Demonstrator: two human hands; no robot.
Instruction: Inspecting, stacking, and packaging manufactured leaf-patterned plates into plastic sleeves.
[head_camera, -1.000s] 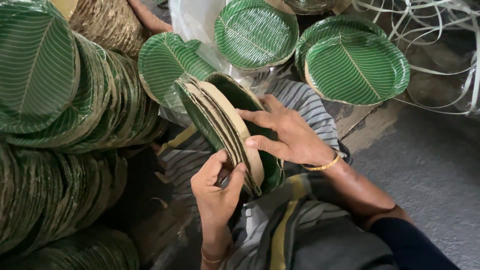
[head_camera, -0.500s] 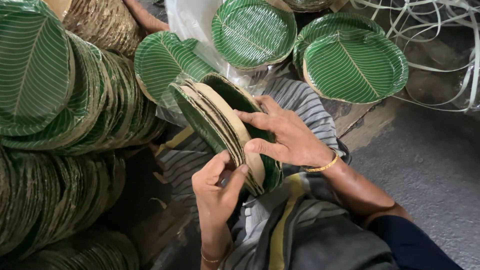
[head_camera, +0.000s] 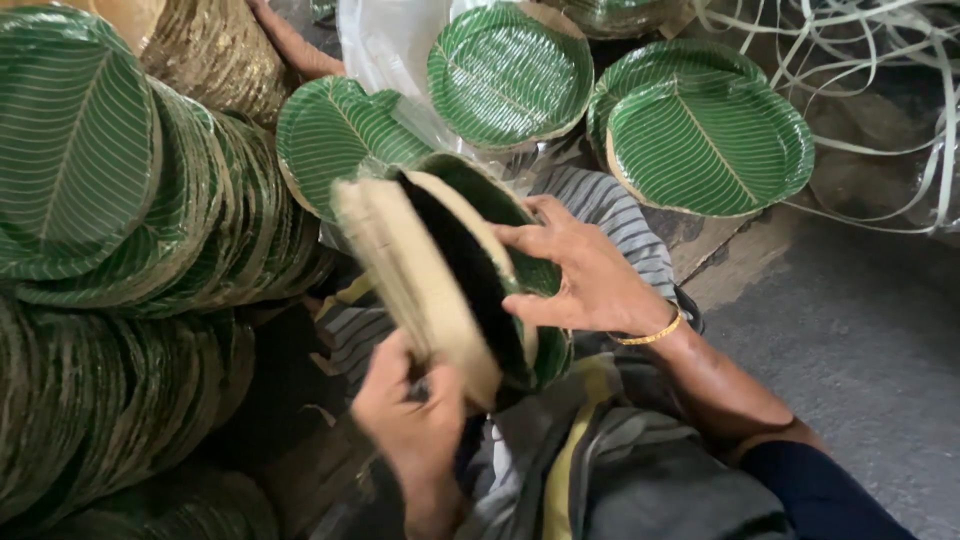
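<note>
Grey concrete floor (head_camera: 860, 350) lies at the right of the scene, and stacks of leaf-patterned plates crowd the rest. Nearest the camera, the person's left hand (head_camera: 415, 420) grips the lower edge of a bundle of plates (head_camera: 440, 275) standing on edge over the lap, its fingers closed around the pale undersides. The right hand (head_camera: 585, 280), wearing a gold bangle (head_camera: 650, 335) at the wrist, spreads its fingers wide and presses against the green face of the rear plates, parting the bundle so that a dark gap shows between the two halves. To the left, tall leaning stacks of green plates (head_camera: 120, 220) fill that side of the view. Beyond the bundle lie a clear plastic bag (head_camera: 385, 50) and several loose green plates (head_camera: 705, 145), one propped up, others flat. At the far right, pale plastic straps (head_camera: 880, 90) lie tangled. Another person's arm (head_camera: 295, 45) shows at the top.
</note>
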